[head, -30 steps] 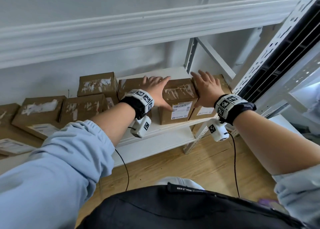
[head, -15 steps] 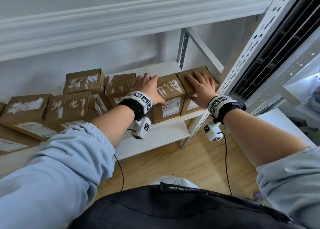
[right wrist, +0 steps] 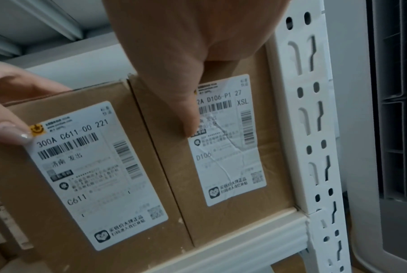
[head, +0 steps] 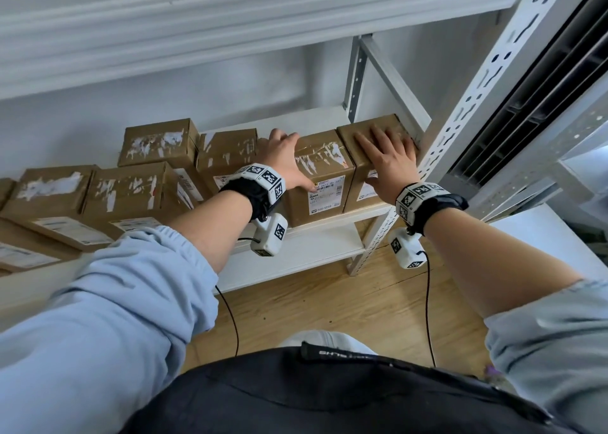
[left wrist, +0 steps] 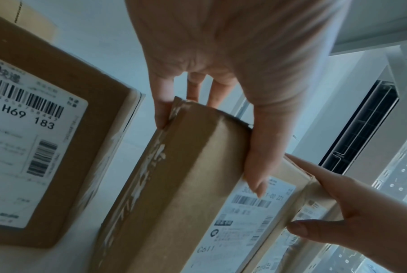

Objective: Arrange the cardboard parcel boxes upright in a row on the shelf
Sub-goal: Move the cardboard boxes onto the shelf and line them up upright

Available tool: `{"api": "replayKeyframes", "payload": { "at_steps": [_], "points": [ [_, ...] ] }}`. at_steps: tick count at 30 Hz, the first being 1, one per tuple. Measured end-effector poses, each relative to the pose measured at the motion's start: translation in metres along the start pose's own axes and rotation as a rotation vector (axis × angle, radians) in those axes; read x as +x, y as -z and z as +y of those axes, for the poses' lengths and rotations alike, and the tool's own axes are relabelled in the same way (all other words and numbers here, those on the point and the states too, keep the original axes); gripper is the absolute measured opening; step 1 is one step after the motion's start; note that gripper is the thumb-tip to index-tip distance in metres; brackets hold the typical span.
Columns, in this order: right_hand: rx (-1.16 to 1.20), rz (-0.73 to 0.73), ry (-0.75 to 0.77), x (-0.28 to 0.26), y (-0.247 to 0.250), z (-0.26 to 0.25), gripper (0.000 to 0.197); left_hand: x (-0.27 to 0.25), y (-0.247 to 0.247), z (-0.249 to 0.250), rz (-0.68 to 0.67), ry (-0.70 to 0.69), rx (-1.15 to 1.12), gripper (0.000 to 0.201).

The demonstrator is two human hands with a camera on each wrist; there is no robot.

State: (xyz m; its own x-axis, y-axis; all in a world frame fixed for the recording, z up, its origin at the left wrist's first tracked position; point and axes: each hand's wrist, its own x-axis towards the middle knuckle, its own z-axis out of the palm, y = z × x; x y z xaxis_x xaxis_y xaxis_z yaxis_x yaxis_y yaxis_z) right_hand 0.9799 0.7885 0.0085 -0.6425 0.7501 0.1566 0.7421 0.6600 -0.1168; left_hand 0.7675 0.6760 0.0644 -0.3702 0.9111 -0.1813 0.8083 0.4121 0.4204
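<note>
My left hand (head: 283, 161) is the nearer of the two to the work that remains. It sits low centre of the head frame on the second box (head: 324, 170), thumb hooked down the labelled front, fingers (left wrist: 161, 109) curled over the top and down the far left edge, so it is clamped on that box. In the left wrist view the box stands upright, long axis vertical, with bare shelf showing at its left side.

My right hand (head: 386, 159) lies just right of it, flat on top of the end box (head: 371, 131). Its fingers are straight and spread, pressing rather than gripping, and the thumb (right wrist: 188, 110) hangs down the front label. That box stands at the right end of the shelf (head: 316, 226), hard by the perforated white post (head: 467, 111). The right wrist view shows the two boxes side by side with only a thin seam between their fronts.

Further back and toward the left of the frame stand the loose boxes: one upright box (head: 227, 157) just behind my left wrist, then a stacked pair (head: 158, 144), then flat ones (head: 52, 190) trailing off the left edge.

So the row grows leftward from the post. I judge the next box lies left of my left fingers, which makes that hand the one to reach.
</note>
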Motion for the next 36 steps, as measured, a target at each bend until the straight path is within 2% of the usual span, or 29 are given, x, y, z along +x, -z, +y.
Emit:
{"api": "replayKeyframes", "payload": {
  "at_steps": [21, 24, 28, 32, 36],
  "points": [
    [-0.046, -0.046, -0.072, -0.004, 0.004, -0.01, 0.097, 0.008, -0.003, -0.003, 0.015, -0.036, -0.005, 0.118],
    [-0.053, -0.085, -0.069, -0.004, 0.012, -0.013, 0.101, 0.007, -0.003, -0.004, -0.003, -0.049, 0.018, 0.125],
    [-0.051, -0.096, -0.07, -0.005, 0.03, -0.024, 0.113, 0.002, 0.0, -0.006, -0.03, -0.121, 0.174, 0.146],
    [-0.056, -0.076, 0.038, 0.001, 0.041, -0.055, 0.124, -0.001, 0.019, -0.016, -0.072, -0.189, 0.349, 0.155],
    [-0.076, -0.131, 0.162, 0.009, 0.041, -0.1, 0.131, 0.006, 0.047, -0.05, -0.074, -0.13, 0.435, 0.157]
  ]
}}
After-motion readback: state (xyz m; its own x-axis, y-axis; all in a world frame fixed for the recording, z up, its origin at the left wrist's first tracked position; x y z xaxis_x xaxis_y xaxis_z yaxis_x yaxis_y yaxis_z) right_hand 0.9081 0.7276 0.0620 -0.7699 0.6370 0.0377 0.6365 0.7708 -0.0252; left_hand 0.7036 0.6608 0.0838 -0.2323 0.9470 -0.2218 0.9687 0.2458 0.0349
